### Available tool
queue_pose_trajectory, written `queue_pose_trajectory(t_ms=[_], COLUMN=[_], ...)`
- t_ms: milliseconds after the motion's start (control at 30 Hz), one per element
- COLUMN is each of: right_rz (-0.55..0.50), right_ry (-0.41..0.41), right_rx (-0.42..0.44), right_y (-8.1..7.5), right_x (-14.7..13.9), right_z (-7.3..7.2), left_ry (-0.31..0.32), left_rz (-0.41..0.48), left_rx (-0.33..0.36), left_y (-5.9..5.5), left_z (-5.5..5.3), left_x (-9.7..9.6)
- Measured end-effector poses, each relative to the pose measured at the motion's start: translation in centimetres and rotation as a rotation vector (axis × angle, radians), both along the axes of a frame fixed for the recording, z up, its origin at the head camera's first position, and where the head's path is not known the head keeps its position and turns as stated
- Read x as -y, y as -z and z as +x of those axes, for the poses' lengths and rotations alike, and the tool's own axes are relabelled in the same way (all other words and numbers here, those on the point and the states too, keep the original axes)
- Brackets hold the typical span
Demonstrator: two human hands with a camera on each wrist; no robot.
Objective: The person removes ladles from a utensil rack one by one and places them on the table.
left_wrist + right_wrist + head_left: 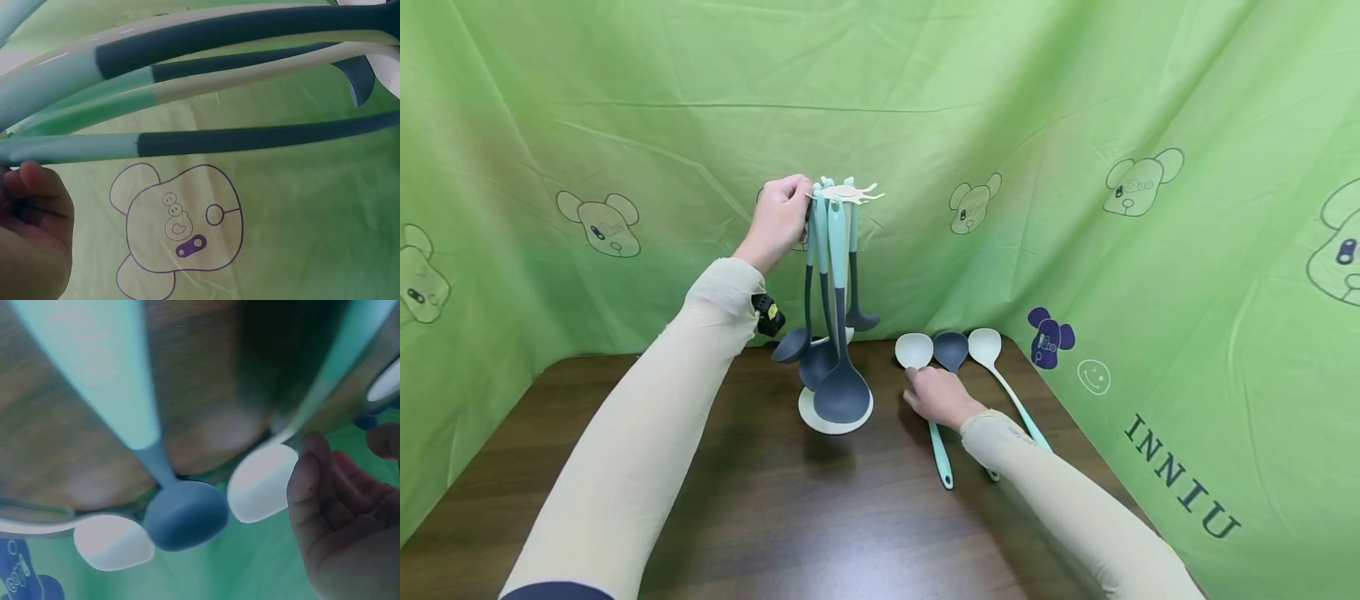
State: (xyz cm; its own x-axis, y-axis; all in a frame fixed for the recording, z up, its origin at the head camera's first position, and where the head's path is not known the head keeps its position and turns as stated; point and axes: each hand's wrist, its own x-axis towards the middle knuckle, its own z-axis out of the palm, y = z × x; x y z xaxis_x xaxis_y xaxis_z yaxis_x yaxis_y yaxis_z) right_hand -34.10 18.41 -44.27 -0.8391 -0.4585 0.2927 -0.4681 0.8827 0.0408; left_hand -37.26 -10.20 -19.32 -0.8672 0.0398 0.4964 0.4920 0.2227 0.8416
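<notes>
A: What's the biggest thing here?

B: The green cloth (1075, 125) backdrop, then the dark wooden table (775, 517). Take the utensil stand (835, 333) as landmark: it sits mid-table, ladles and spoons hanging from its top.

A: And the hands?

B: Well apart. The left hand (778, 218) is up at the stand's top, fingers curled round the hanging handles there. The right hand (942, 397) rests low on the table, right of the stand's base.

A: Holding anything?

B: Its fingers lie on the handles of three loose spoons; I cannot tell whether it grips one. The white spoon (913, 350) is nearest the stand, the dark spoon (951, 348) next, the long white spoon (986, 343) farthest.

A: Which way do they lie?

B: Bowls away from the person, handles running back toward them. The right hand is much nearer.
</notes>
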Motion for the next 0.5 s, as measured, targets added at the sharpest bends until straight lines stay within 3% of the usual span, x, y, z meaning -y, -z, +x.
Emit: queue_pose_trajectory(t_ms=[200,500], right_rz=[-0.03,-0.098], right_ry=[-0.039,-0.068], right_rx=[-0.046,-0.049], right_y=[-0.7,-2.4], right_x=[1.0,1.8], right_z=[0.4,0.6], left_ry=[-0.044,-0.123], left_rz=[-0.023,-0.056], left_rx=[-0.043,-0.052], left_y=[-0.3,-0.3], left_z=[0.2,0.7], left_x=[0.1,0.6])
